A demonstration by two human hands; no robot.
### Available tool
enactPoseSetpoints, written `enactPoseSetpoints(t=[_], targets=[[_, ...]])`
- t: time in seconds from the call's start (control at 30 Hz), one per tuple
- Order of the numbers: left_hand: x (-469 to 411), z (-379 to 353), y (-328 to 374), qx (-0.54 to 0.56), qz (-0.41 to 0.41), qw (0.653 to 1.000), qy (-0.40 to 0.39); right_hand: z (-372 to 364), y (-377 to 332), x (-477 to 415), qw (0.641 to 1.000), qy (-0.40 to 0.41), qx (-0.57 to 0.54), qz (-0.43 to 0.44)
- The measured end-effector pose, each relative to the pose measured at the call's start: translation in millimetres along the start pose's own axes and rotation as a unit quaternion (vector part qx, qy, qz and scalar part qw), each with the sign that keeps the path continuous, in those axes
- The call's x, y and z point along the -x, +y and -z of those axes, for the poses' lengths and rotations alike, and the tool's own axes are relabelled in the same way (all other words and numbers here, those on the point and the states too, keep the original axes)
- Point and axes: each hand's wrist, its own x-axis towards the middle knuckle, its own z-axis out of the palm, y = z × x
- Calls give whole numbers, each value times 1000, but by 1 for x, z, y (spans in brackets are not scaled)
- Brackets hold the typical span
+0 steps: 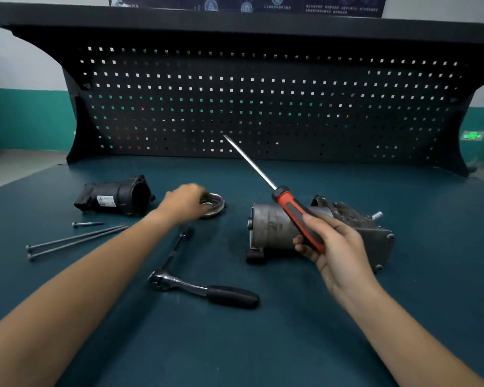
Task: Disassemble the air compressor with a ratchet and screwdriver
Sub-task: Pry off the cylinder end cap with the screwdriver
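Air compressor [274, 231] lies at 3 o'clock on the bench [263, 344].
Right hand [333, 244] grips the screwdriver [298, 217] over it, tip toward 11 o'clock; left hand [185, 202] covers the round cover [217, 203] at its 9 o'clock, grip too blurred to tell; ratchet [204, 289] at 7 o'clock.

The grey metal cylindrical compressor body [274, 227] lies on its side at right. The black plastic housing [118, 197] (white label facing up) lies well apart at left, with a round metal cover [218, 203] between them. The chrome ratchet with black grip [204, 289] lies flat, nearer. The red-and-black screwdriver [291, 208] is gripped by the right hand [338, 247], tip pointing up and left.
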Motion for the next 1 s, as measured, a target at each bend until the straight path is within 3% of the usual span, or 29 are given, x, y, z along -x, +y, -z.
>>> enactPoseSetpoints(t=[0.1,0.3,0.4,0.53,0.63,0.77,1.0], targets=[[-7,-22,2,-88,3,995,-54,1,0,-1,1000,14,-15,3],[-15,-28,0,-239,-43,970,-3,3,1,-4,999,29,-37,-11],[-6,-12,-10,-201,-55,978,28,3,-1,-5,998,36,-56,-18],[35,30,-34,-50,-97,987,117,4,-3,-7,990,48,-118,-56],[88,62,-61,-45,-144,977,148,5,-6,-9,982,36,-161,-94],[160,92,-108,-119,-170,971,117,6,-7,-10,979,12,-167,-117],[222,107,-181,-234,-95,967,38,5,-2,-11,978,-19,-171,-114]])
